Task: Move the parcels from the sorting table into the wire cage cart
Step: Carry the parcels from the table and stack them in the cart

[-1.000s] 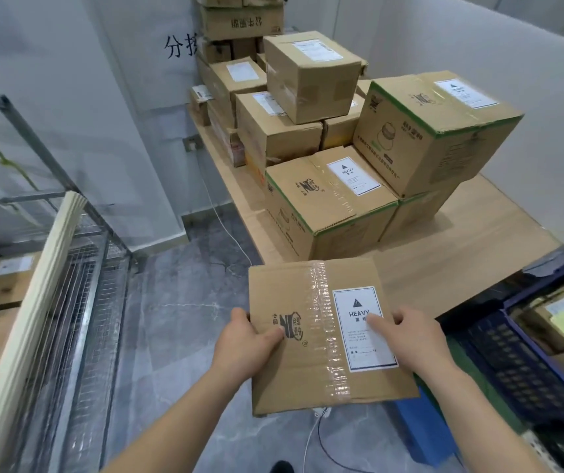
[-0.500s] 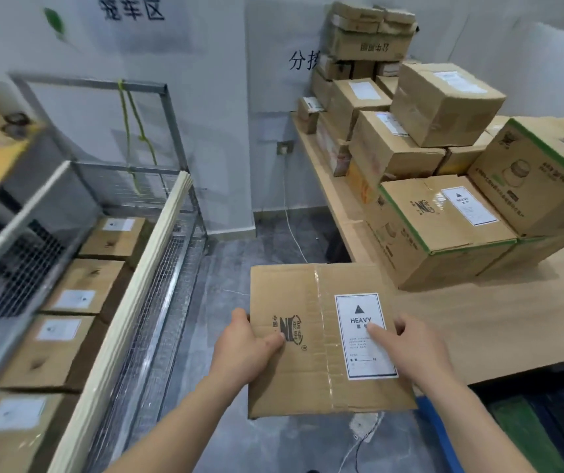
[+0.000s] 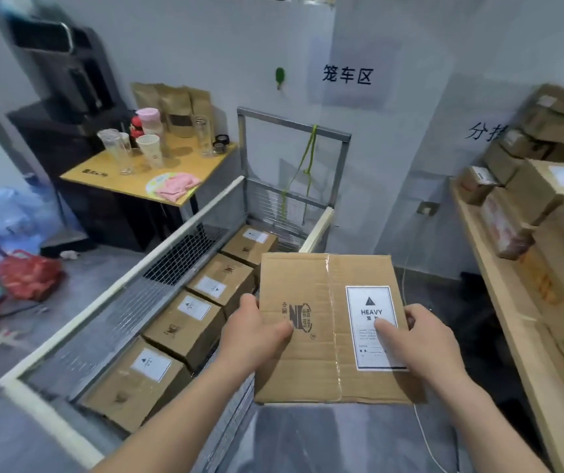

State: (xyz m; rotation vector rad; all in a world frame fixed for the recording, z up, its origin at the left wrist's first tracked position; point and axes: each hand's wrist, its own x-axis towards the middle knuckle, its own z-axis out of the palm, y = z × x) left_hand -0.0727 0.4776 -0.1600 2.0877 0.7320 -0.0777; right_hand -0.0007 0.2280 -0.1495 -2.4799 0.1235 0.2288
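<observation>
I hold a brown cardboard parcel (image 3: 311, 295) with a white HEAVY label in front of me, above the near right corner of the wire cage cart (image 3: 185, 247). My left hand (image 3: 255, 331) grips its left side, thumb on top. My right hand (image 3: 425, 339) grips its right side, thumb on the label. Inside the cart several labelled parcels (image 3: 202, 310) lie in a row along its left side. The sorting table (image 3: 499, 302) runs along the right edge, with more parcels (image 3: 547, 213) stacked on it.
A small wooden table (image 3: 185, 162) with cups, glasses and a pink cloth stands behind the cart. Bags and a red net sack (image 3: 31, 273) lie on the floor at left. A white cable (image 3: 424, 428) trails on the grey floor below the parcel.
I have turned left with the parcel, away from the sorting table. The cage cart has come to the middle of the view and the parcel now hangs over its near corner.
</observation>
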